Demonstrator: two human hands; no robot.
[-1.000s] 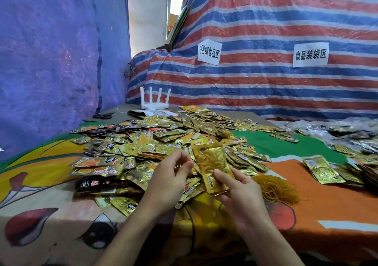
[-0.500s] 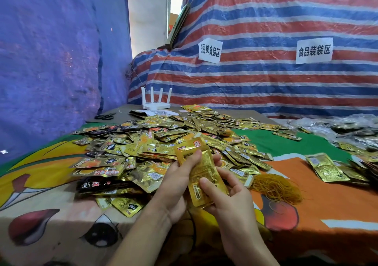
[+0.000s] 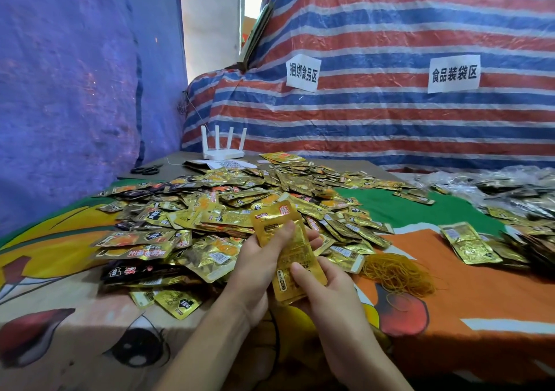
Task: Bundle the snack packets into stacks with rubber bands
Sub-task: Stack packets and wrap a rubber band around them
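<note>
Head cam, obs.: small stack of gold foil snack packets (image 3: 271,216) held up over the near part of the printed cartoon tablecloth (image 3: 480,300), in front of the big loose pile of gold and black foil packets (image 3: 195,219). Left hand (image 3: 258,267) grips upper half of stack, thumb flat across the front face, fingers curled behind. Right hand (image 3: 327,297) pinches the lower end, thumb on front, fingers underneath. Both closed on the stack; no band on it. No. of pkts in stack: can't tell.

Tangled heap of thin yellow-brown rubber bands (image 3: 396,273) lies on the cloth near the right hand, to its right. A few flat gold packets (image 3: 468,243) sit farther right, apart from the main pile.

Handling est. (judgement):
- Pkts light, thin, flexible.
- Foil glossy, so prob. slippery face-to-face; stack likely fans if the pinch relaxes.
- Pkts look offset lengthwise, edges not squared.
- Best hold: across the middle w/ thumb and fingers on opposite faces, one hand only, other free for a band.
- Band round the middle; near an end it'd prob. slide off.
- Squeeze firm, not hard.

Bkgd: white four-antenna router (image 3: 223,150) and black scissors (image 3: 147,169) at far left of table.
</note>
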